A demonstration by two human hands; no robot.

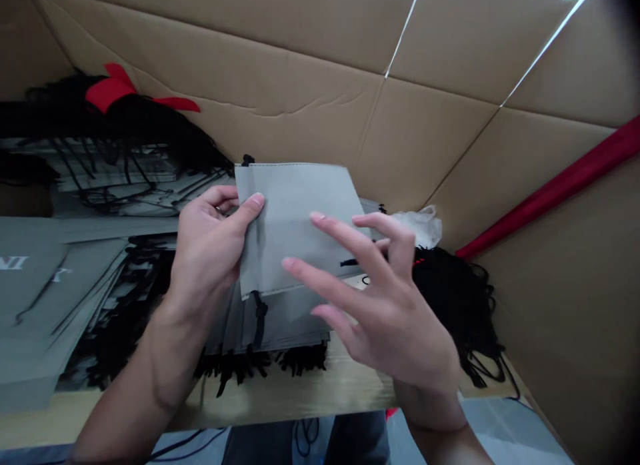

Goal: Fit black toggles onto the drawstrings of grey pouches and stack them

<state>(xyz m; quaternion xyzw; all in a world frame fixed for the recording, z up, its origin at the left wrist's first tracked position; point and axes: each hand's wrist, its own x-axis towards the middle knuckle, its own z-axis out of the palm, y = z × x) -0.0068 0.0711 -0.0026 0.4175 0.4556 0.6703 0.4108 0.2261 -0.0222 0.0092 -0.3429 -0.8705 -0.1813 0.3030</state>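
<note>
A small grey fabric drawstring pouch [295, 218] is held up at the centre of the view. My left hand [210, 252] grips its left edge, thumb pressed on the front. My right hand [380, 305] is open with fingers spread, its fingertips near or touching the pouch's right side. A black drawstring [259, 315] hangs from the pouch's lower left. Beneath it lies a stack of similar grey pouches [280, 328] with black cords sticking out at the front.
Piles of grey pouches [60, 285] cover the left of the wooden table [280, 392]. A bundle of black cords [460, 305] lies at the right, with crumpled clear plastic [423, 225] behind. Cardboard walls [310, 85] surround the bench. A red strip [555, 185] runs along the right wall.
</note>
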